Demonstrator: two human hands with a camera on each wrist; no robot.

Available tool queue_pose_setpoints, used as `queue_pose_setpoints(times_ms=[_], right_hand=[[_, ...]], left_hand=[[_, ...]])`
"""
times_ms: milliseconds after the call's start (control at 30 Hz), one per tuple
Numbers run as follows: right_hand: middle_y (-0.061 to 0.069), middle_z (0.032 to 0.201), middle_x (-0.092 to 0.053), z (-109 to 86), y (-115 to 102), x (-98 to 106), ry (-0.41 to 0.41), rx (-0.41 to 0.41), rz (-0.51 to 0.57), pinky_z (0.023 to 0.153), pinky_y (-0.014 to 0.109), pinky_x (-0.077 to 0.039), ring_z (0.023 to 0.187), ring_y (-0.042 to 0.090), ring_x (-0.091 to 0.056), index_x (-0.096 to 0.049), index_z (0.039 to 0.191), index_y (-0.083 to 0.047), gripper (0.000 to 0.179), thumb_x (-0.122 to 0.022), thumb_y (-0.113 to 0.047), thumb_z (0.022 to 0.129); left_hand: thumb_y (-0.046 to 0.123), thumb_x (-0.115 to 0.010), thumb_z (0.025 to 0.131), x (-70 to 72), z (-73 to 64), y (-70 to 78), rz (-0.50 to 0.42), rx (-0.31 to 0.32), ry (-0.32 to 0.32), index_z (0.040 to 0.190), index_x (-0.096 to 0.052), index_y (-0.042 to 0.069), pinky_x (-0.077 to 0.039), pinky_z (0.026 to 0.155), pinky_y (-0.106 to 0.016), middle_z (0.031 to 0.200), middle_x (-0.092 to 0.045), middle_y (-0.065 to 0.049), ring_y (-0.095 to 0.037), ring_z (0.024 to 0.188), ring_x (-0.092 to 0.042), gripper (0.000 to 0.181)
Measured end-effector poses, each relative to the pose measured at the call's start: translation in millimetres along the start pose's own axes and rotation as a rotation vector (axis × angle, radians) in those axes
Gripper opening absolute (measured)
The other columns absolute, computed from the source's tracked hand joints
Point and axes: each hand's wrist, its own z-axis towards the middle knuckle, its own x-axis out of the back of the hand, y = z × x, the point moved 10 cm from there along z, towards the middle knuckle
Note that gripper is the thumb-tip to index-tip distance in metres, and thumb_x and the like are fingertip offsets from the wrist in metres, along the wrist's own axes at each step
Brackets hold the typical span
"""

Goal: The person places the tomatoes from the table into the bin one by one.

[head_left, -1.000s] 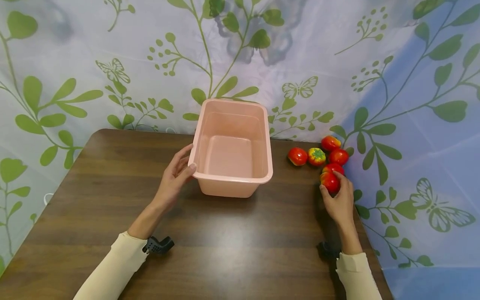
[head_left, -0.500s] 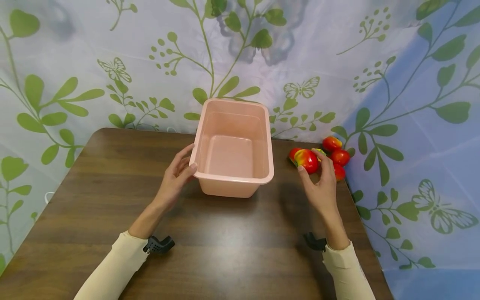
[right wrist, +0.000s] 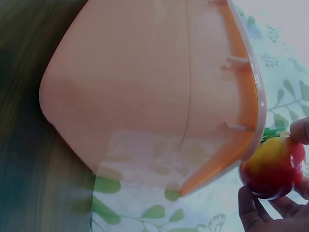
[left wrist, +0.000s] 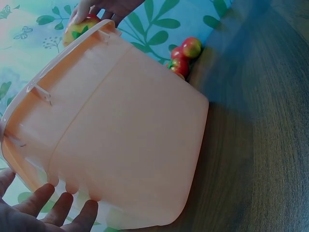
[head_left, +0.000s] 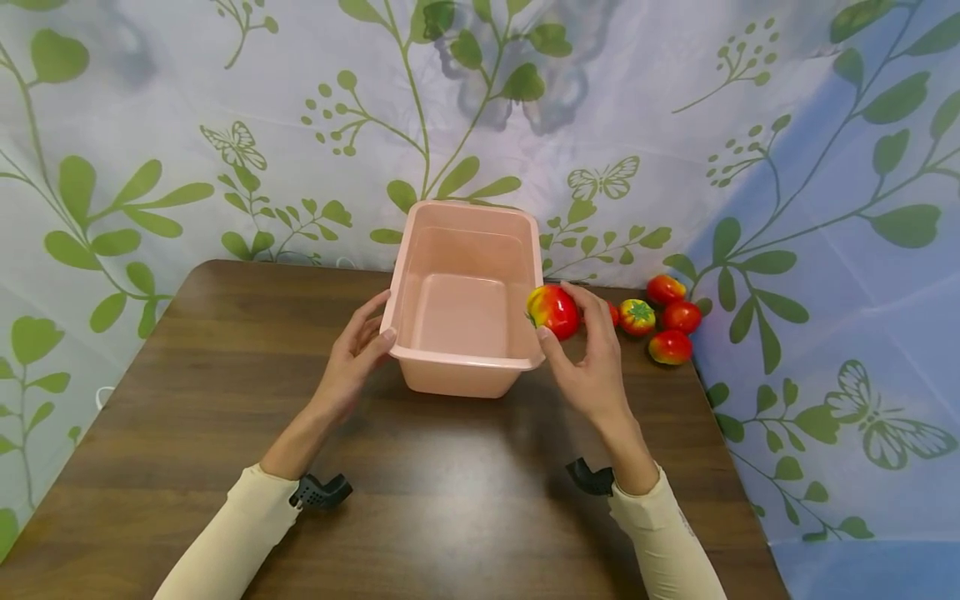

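A pink rectangular plastic tub [head_left: 467, 379] stands upright on the wooden table. My left hand [head_left: 352, 358] holds its left side, thumb at the rim and fingers against the outer wall, as the left wrist view also shows. My right hand [head_left: 596, 367] pinches a red and yellow tomato [head_left: 553, 312] with a green calyx, up at the tub's right rim. In the right wrist view, the held tomato [right wrist: 273, 166] sits between thumb and fingers, just outside the rim. Inside the tub I see only its bare floor.
Several more tomatoes [head_left: 670, 347] lie grouped at the table's back right corner, one partly hidden behind my right hand. A patterned cloth [head_left: 600, 100] hangs along the back and right edges of the table [head_left: 450, 500].
My right hand has picked up a tomato from the front of the group and carried it left to the tub's right rim. My left hand stays on the tub.
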Motion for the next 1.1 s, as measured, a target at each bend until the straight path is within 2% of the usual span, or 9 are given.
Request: queue_pose_setpoints(times_ms=[200, 533, 633, 833, 967, 1100], right_hand=[[0.003, 0.154, -0.056, -2.1, -3, -3, -0.001, 0.004, 0.001, 0.117, 0.015, -0.044, 0.138, 0.022, -0.056, -0.053, 0.156, -0.022, 0.065, -0.079, -0.017, 0.096], [0.001, 0.157, -0.054, -5.6, -12, -12, -0.058, 0.02, -0.013, 0.118, 0.022, -0.046, 0.139, 0.021, -0.056, -0.053, 0.156, -0.02, 0.067, -0.08, -0.019, 0.095], [0.003, 0.156, -0.055, -7.0, -14, -15, -0.064, 0.046, -0.005, 0.115, 0.024, -0.05, 0.136, 0.023, -0.058, -0.054, 0.155, -0.017, 0.066, -0.08, -0.017, 0.094], [0.004, 0.155, -0.056, -7.3, -15, -16, -0.051, 0.071, 0.017, 0.101, 0.038, -0.061, 0.133, 0.024, -0.06, -0.056, 0.153, -0.009, 0.062, -0.078, -0.016, 0.095], [0.003, 0.157, -0.055, -6.3, -14, -14, -0.048, 0.064, 0.016, 0.102, 0.036, -0.062, 0.134, 0.019, -0.058, -0.055, 0.154, -0.012, 0.062, -0.078, -0.017, 0.096], [0.004, 0.156, -0.056, -6.0, -13, -12, -0.038, 0.065, 0.027, 0.102, 0.032, -0.061, 0.133, 0.028, -0.059, -0.056, 0.153, -0.012, 0.062, -0.078, -0.016, 0.096]], left_hand=[[0.014, -0.056, 0.111, 0.2, -0.3, -1.7, 0.007, 0.009, 0.005, 0.168, -0.037, 0.028, -0.059, 0.104, -0.025, 0.164, -0.046, -0.027, -0.021, 0.139, -0.06, 0.061], [0.016, -0.057, 0.111, 0.4, -0.9, -1.8, 0.009, 0.021, 0.014, 0.168, -0.038, 0.03, -0.059, 0.104, -0.023, 0.165, -0.047, -0.022, -0.041, 0.147, -0.05, 0.061], [0.016, -0.057, 0.111, -0.3, -1.0, -1.5, 0.014, 0.023, 0.014, 0.168, -0.038, 0.03, -0.059, 0.105, -0.026, 0.164, -0.048, -0.021, -0.042, 0.148, -0.05, 0.061], [0.016, -0.057, 0.111, -1.1, -1.0, -0.6, 0.014, 0.016, 0.013, 0.168, -0.037, 0.029, -0.059, 0.106, -0.027, 0.165, -0.048, -0.02, -0.044, 0.148, -0.049, 0.062], [0.017, -0.057, 0.111, -1.0, -0.9, -1.0, 0.023, 0.024, 0.013, 0.168, -0.037, 0.031, -0.059, 0.106, -0.026, 0.165, -0.048, -0.017, -0.043, 0.15, -0.048, 0.061], [0.02, -0.057, 0.112, -0.4, -0.5, -2.9, 0.043, 0.04, 0.013, 0.168, -0.037, 0.033, -0.058, 0.11, -0.033, 0.166, -0.047, -0.015, -0.042, 0.153, -0.046, 0.061]])
